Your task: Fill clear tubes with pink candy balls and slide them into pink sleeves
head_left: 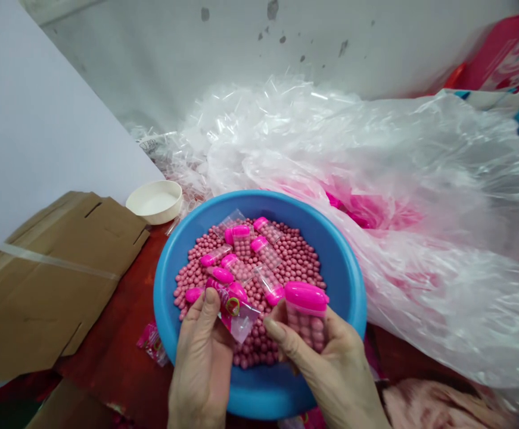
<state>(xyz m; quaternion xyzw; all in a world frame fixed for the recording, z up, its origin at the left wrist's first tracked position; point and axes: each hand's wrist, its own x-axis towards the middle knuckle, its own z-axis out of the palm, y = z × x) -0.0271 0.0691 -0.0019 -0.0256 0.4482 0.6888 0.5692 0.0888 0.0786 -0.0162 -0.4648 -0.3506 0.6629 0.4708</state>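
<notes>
My left hand (203,351) pinches a printed plastic wrapper (235,310), clear at its lower end with a pink printed part. Closed round a small clear candy container (306,316) with a bright pink cap is my right hand (331,357); pink balls show inside it. Both hands are over a blue basin (351,268) holding many loose pink candy balls (259,351). On top of the balls lie several more filled containers (266,253) with pink caps, at various angles. The wrapper and the held container are apart.
A white bowl (155,199) stands behind the basin at left. Flattened cardboard (58,268) lies on the red table (102,357). Large clear plastic bags (442,286) spread along the right and back. Another printed wrapper (152,342) lies left of the basin.
</notes>
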